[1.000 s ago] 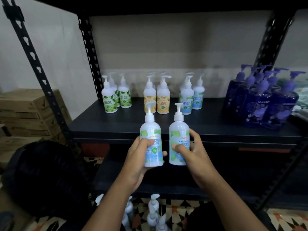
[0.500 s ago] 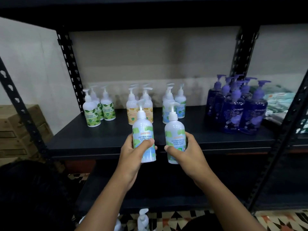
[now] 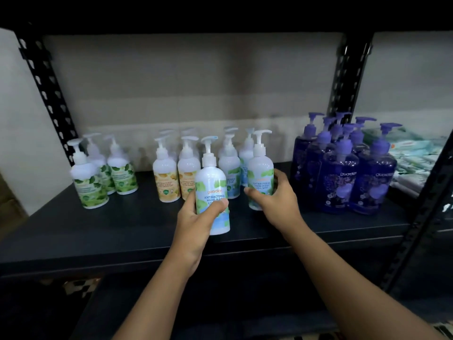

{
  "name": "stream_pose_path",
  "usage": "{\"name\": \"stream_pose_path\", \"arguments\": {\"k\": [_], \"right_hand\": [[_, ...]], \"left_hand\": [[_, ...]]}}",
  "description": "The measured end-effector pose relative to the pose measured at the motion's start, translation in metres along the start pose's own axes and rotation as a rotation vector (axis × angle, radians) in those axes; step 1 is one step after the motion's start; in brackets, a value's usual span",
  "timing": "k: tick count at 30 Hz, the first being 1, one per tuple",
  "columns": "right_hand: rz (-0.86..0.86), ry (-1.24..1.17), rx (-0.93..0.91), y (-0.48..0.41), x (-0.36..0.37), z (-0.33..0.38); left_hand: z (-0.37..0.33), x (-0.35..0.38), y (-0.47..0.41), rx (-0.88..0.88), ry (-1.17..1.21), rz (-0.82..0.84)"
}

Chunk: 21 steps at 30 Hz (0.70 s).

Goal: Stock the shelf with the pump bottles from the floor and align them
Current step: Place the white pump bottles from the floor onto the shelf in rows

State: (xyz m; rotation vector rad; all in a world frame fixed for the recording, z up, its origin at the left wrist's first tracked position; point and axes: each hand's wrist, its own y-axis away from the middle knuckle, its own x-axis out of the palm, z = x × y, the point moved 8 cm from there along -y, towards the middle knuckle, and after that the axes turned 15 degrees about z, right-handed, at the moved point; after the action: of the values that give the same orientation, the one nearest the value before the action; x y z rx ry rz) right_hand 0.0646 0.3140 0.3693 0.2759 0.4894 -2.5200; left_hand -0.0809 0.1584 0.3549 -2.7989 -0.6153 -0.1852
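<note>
Here, my left hand (image 3: pixel 196 218) grips white plastic cool-mint pump bottle (image 3: pixel 212 190) near front of black metal shelf (image 3: pixel 103 229); my right hand (image 3: pixel 278 203) clasps second mint bottle (image 3: pixel 261 174) just beside standing blue-label bottles (image 3: pixel 230 168), purple bottles (image 3: pixel 340 185) to right.

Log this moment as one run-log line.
left hand grips mint bottle at shelf front | right hand grips second mint bottle beside mint group
</note>
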Motion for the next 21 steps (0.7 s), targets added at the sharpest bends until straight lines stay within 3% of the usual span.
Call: {"name": "stream_pose_path", "arguments": {"k": [14,21], "right_hand": [[0.023,0.091,0.061,-0.03,0.008,-0.027],[0.008,0.315,0.164,-0.022,0.004,-0.035]], "left_hand": [[0.007,-0.003,-0.009,0.014,0.02,0.01],[0.007,-0.003,-0.007,0.015,0.03,0.008]]}}
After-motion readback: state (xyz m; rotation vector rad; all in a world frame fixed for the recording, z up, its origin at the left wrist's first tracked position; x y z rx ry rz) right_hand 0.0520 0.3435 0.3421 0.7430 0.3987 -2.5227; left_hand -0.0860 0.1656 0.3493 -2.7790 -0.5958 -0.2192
